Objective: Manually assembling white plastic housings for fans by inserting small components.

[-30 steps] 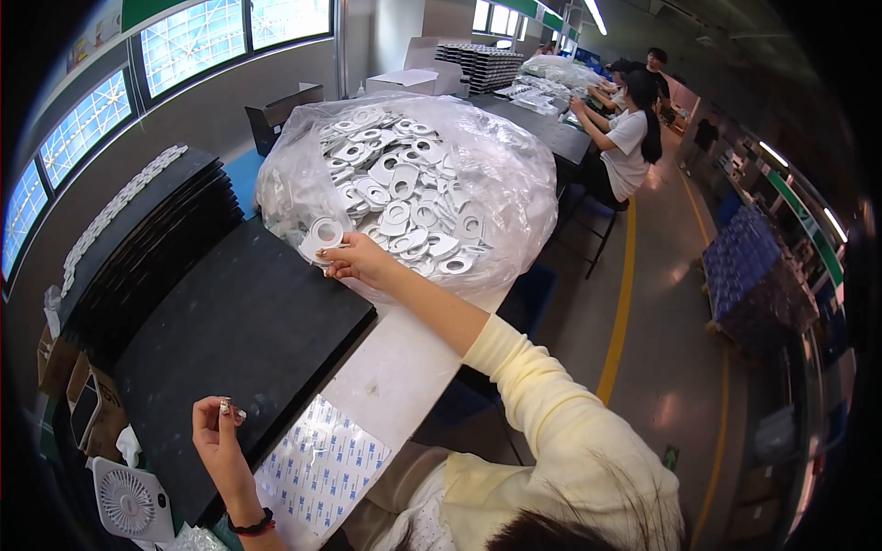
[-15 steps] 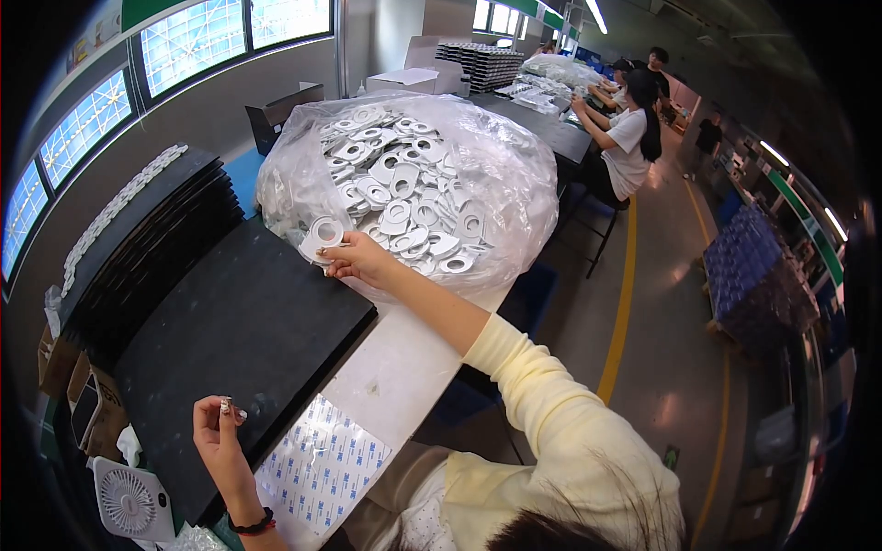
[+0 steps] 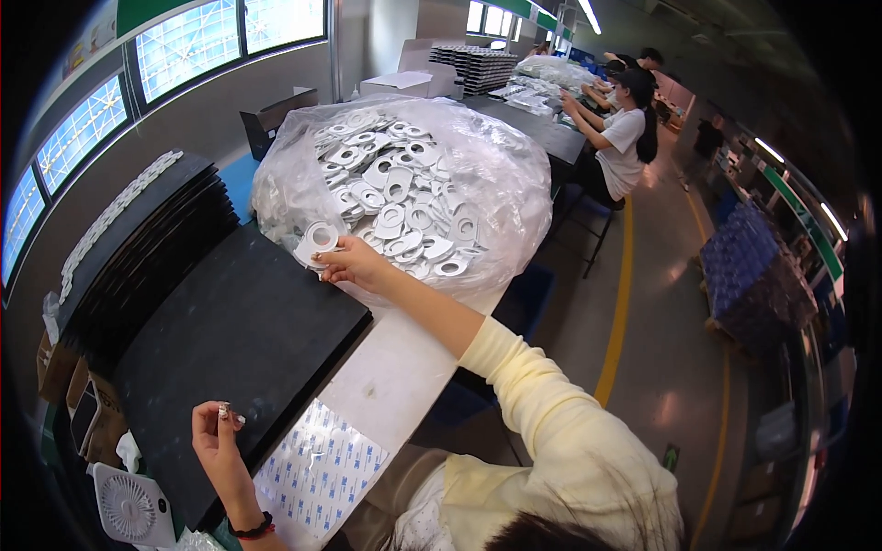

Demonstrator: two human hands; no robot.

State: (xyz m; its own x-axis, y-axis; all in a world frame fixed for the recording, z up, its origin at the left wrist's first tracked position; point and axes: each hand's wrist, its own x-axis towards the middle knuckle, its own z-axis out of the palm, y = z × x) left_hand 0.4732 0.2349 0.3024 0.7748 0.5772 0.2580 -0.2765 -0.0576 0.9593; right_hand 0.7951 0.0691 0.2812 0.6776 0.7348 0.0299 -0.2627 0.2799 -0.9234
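A flat white piece with a round hole [image 3: 309,246] is pinched in my right hand [image 3: 356,264], at the near left edge of a big clear plastic bag [image 3: 514,197]. Many similar white pieces [image 3: 397,184] lie heaped in the bag's open mouth. My left hand [image 3: 219,450] is raised over the near end of a black board [image 3: 230,321]. Its fingers are bent in toward the thumb; what they hold, if anything, is too small to make out. Beside that wrist lies a sheet with blue print [image 3: 322,468] on the white tabletop [image 3: 395,358].
A stack of black boards [image 3: 152,248] topped by a row of white pieces rises at the left. Near the lower left stand a small white fan [image 3: 133,505] and a cardboard box [image 3: 96,413]. Co-workers [image 3: 620,133] sit along the far table.
Both hands keep nearly the same pose, the right one still with the white piece. The whole view has shifted slightly. A standing person in the far background has bent lower.
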